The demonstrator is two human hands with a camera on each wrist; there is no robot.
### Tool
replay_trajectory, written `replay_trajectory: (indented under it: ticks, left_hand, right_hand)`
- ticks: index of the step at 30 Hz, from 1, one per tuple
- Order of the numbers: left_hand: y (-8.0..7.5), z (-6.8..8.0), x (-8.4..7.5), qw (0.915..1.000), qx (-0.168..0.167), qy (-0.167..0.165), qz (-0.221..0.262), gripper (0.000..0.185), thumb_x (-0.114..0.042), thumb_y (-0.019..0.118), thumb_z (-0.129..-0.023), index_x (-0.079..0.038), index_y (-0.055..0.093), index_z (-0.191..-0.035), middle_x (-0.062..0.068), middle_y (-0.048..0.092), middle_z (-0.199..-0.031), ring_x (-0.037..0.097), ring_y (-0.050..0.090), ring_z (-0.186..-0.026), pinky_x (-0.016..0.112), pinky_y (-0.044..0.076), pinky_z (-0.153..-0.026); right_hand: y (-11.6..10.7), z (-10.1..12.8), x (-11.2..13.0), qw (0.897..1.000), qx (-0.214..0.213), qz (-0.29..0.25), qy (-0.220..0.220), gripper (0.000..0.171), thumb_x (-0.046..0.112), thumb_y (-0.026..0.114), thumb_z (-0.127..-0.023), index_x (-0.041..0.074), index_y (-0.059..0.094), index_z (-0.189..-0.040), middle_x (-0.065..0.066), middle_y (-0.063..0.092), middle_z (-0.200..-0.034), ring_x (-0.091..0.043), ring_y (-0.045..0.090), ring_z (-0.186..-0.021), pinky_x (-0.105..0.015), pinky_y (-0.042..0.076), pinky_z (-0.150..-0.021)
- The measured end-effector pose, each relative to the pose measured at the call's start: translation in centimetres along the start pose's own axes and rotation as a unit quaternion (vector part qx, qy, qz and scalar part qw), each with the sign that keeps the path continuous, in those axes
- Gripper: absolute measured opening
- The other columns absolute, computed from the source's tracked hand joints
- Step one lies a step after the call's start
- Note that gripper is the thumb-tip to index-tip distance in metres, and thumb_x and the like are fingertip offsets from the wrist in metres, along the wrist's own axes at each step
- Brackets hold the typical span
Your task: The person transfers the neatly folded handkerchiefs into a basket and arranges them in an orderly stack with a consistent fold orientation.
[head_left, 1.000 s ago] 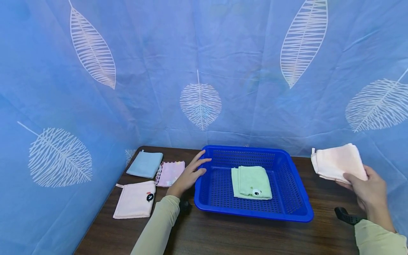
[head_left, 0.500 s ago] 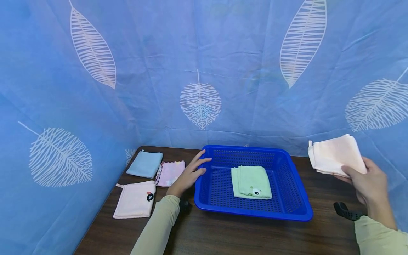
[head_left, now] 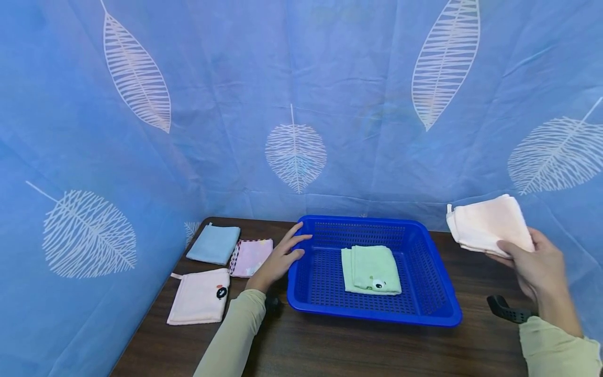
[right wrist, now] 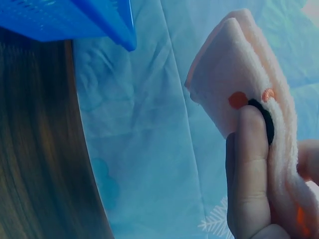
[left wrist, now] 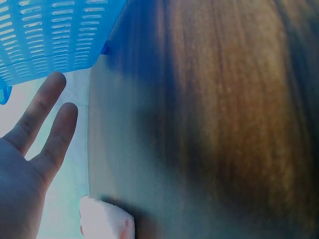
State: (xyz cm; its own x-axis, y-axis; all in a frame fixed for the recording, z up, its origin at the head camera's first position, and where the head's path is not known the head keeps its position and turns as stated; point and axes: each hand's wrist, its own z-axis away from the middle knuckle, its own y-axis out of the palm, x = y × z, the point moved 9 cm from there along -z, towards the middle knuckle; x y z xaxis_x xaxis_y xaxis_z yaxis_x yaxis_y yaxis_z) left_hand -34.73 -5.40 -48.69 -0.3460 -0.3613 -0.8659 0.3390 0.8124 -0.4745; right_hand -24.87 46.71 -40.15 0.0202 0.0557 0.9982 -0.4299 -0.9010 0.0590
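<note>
My right hand (head_left: 542, 267) pinches a folded pale pink towel (head_left: 492, 222), thumb on top and fingers beneath, raised to the right of the basket. In the right wrist view the underside of this pink towel (right wrist: 234, 79) shows orange spots and a black patch under a fingertip. A blue plastic basket (head_left: 377, 317) stands mid-table, holding a folded green towel (head_left: 374, 269) with an eye design. My left hand (head_left: 279, 262) rests at the basket's left rim with its fingers spread and straight. In the left wrist view two fingers (left wrist: 62, 129) lie by the basket's slotted wall (left wrist: 60, 35).
Left of the basket lie a folded light blue towel (head_left: 214, 244), a pink-purple towel with a checkered edge (head_left: 253, 256) and a pale pink towel with a black ring design (head_left: 200, 297). A blue leaf-print curtain (head_left: 235, 131) hangs behind the dark wooden table (head_left: 330, 351).
My right hand has lifted the pale pink towel higher and brought it slightly left, closer to the basket. The left hand, basket and green towel have stayed in place.
</note>
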Motion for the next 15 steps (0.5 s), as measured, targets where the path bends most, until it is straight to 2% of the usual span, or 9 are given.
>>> replay_trajectory:
  ticks: [5, 11, 15]
  left_hand:
    - [0.0, 0.0, 0.0, 1.0, -0.003, 0.001, 0.001, 0.042, -0.026, 0.048, -0.108, -0.028, 0.052, -0.149, -0.021, 0.012, -0.17, 0.027, 0.009, -0.162, 0.071, 0.027, -0.119]
    - [0.1, 0.0, -0.1, 0.9999, -0.002, 0.004, 0.009, 0.042, -0.022, 0.048, -0.108, -0.023, 0.052, -0.15, -0.021, 0.012, -0.17, 0.027, 0.009, -0.162, 0.07, 0.028, -0.119]
    - [0.0, 0.0, 0.1, 0.9999, -0.003, 0.003, 0.01, 0.041, -0.022, 0.048, -0.108, -0.026, 0.053, -0.149, -0.02, 0.012, -0.17, 0.027, 0.008, -0.162, 0.07, 0.028, -0.119]
  right_hand:
    - [1.1, 0.3, 0.2, 1.0, 0.018, -0.025, -0.003, 0.083, -0.003, 0.073, -0.09, 0.009, 0.029, -0.159, 0.015, 0.054, -0.098, -0.002, 0.073, -0.067, -0.024, 0.06, -0.062]
    - [1.9, 0.6, 0.3, 1.0, 0.021, 0.021, 0.005, 0.087, 0.004, 0.072, -0.092, 0.005, 0.021, -0.162, 0.016, 0.053, -0.095, 0.0, 0.072, -0.066, -0.022, 0.06, -0.061]
    - [2.8, 0.7, 0.4, 0.999, 0.044, 0.005, -0.006, 0.086, 0.004, 0.072, -0.092, 0.005, 0.022, -0.162, 0.013, 0.054, -0.099, -0.002, 0.074, -0.069, -0.025, 0.061, -0.063]
